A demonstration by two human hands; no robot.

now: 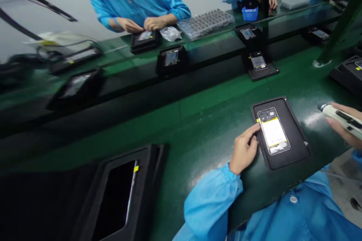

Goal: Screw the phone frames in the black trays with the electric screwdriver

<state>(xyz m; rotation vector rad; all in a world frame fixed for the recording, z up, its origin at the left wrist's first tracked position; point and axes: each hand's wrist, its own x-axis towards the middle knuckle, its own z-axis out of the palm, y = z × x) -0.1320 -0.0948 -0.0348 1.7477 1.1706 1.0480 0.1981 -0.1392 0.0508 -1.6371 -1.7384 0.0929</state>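
Fingers (253, 131) of the left hand (242, 154), loosely parted, rest at the left edge of the opened phone (273, 131), which lies in a black tray (296, 147) on the green worktop (195, 131). Right of that phone, the right hand (345, 134) is wrapped around a white handheld tool (339, 116). Well left of it lies a dark-screened phone (114, 196). Beyond it sits another opened phone (258, 61); farther beyond stands a blue bin (250, 14).
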